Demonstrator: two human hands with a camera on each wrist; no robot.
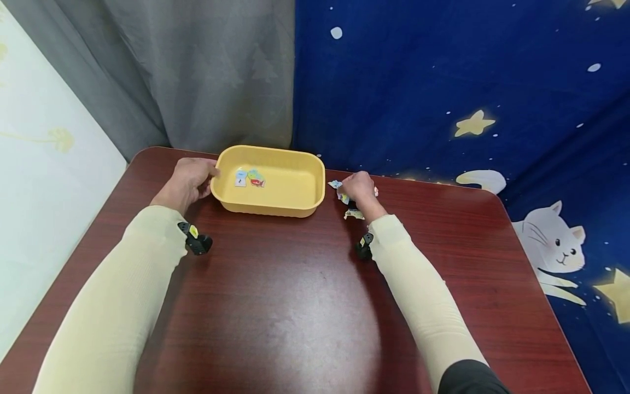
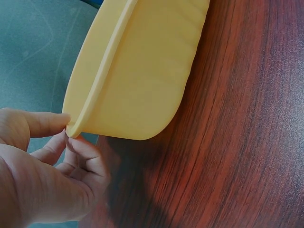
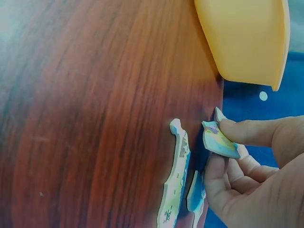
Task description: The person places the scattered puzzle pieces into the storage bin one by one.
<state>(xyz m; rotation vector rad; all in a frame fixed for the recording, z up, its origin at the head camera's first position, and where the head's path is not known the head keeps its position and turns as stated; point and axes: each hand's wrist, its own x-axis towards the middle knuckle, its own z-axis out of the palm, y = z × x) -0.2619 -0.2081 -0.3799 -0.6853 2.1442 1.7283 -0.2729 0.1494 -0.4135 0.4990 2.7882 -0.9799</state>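
The yellow tray (image 1: 269,205) is steadied at its rim by the left hand (image 1: 187,181) on the tabletop (image 1: 295,295), while a puzzle piece (image 3: 217,140) is pinched by the right hand (image 1: 359,189) beside it, seemingly mid-pickup, a lift across into the tray being called for.

The tub (image 1: 290,189) is yellow. The table (image 1: 275,306) is dark red-brown with wood stripes. The puzzle pieces (image 3: 217,138) are blue, yellow and white. The sleeves (image 1: 123,295) are pale cream. The cloth (image 1: 467,82) is dark blue with yellow stars and a white cat.
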